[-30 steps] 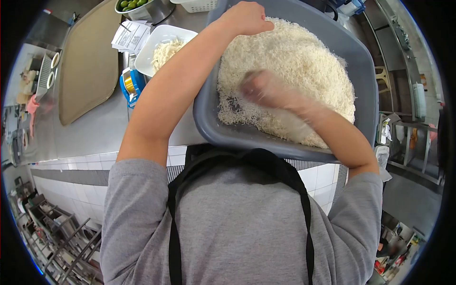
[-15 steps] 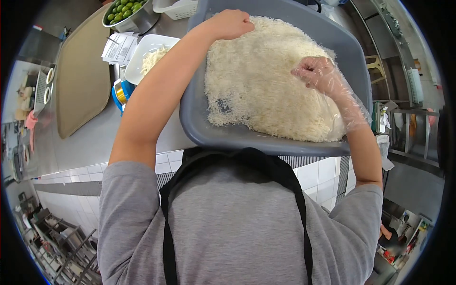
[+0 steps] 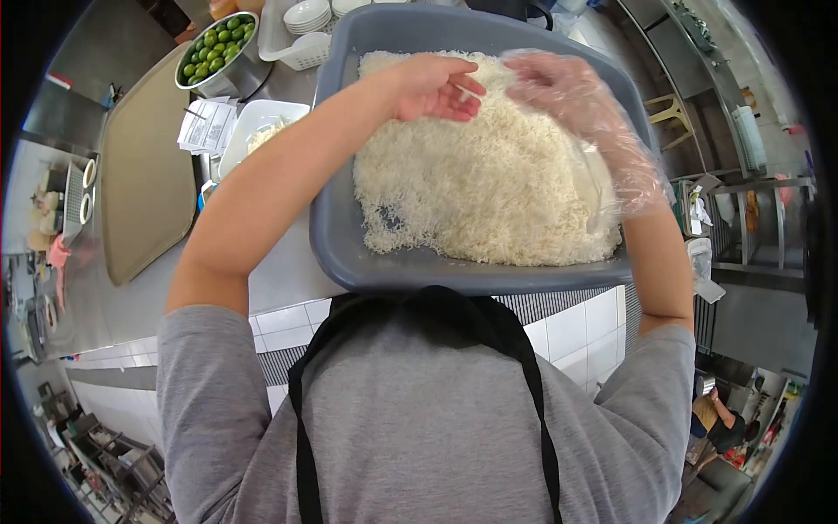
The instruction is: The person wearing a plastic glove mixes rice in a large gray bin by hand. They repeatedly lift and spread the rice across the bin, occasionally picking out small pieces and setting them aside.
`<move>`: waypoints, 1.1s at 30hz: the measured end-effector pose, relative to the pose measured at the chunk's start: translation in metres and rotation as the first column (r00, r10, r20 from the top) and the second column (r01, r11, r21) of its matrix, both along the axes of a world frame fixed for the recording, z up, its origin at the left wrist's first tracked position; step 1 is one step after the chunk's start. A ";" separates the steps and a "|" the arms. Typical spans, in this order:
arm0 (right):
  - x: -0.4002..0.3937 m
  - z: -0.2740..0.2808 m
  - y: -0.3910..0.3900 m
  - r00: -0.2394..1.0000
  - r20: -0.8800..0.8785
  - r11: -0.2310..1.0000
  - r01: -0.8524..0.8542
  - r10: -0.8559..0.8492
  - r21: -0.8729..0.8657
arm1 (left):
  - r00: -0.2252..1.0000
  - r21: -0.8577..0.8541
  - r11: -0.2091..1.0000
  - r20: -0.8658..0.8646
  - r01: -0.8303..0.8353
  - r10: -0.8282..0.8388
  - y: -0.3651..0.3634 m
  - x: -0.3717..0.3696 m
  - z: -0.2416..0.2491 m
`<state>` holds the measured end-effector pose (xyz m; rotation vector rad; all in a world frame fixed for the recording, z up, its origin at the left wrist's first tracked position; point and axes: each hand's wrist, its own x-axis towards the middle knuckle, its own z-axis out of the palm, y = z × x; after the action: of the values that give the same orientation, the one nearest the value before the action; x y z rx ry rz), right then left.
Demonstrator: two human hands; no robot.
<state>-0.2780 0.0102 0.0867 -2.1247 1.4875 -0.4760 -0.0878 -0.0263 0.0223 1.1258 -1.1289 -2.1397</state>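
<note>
A large grey tub [image 3: 384,278] holds a wide heap of white, rice-like grains or fine shreds [image 3: 489,192]. Over the upper left of the heap is my bare left hand [image 3: 441,87], its fingers apart and nothing in them. My right hand [image 3: 559,83], in a loose clear plastic glove, is over the upper right of the heap, close to the left hand. Its fingers are smeared by motion and glare, so I cannot tell whether they hold anything. A pale patch under the plastic lies near the heap's right side.
Left of the tub are a white dish [image 3: 278,112] with pale shreds, papers [image 3: 208,127], a metal pot of green limes [image 3: 218,54], a white basket [image 3: 305,54] with bowls, and a brown tray [image 3: 144,175]. Another person [image 3: 720,428] is at the far lower right.
My left hand has gone from closed to open and moved slightly lower. My right hand has moved up and left, towards it. The view has shifted, showing more of the pot and bowls.
</note>
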 end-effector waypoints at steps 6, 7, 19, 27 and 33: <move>-0.006 -0.011 -0.012 0.993 0.120 1.000 0.010 -0.011 0.007 | 0.999 0.033 0.999 -0.037 0.031 -0.030 0.000 0.004 -0.017; -0.012 -0.012 -0.014 0.993 0.064 0.994 0.091 -0.095 0.059 | 0.999 -0.035 0.999 0.015 0.029 -0.028 -0.002 0.007 -0.019; -0.063 -0.031 -0.016 0.919 0.150 0.923 0.377 -0.364 -0.072 | 0.714 -0.707 0.298 0.692 0.641 0.107 0.025 -0.036 -0.052; -0.075 -0.033 -0.018 0.906 0.192 0.916 0.395 -0.377 -0.067 | 0.703 -0.683 0.317 0.708 0.658 0.067 0.029 -0.039 -0.050; -0.075 -0.045 -0.025 0.944 -0.004 0.944 0.330 -0.330 -0.024 | 0.682 -0.653 0.317 0.731 0.688 0.025 0.022 -0.036 -0.047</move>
<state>-0.3529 -0.0146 0.0418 -1.8982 1.8618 -0.6061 -0.1241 -0.0041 -0.0251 1.0219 -2.6687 -0.8139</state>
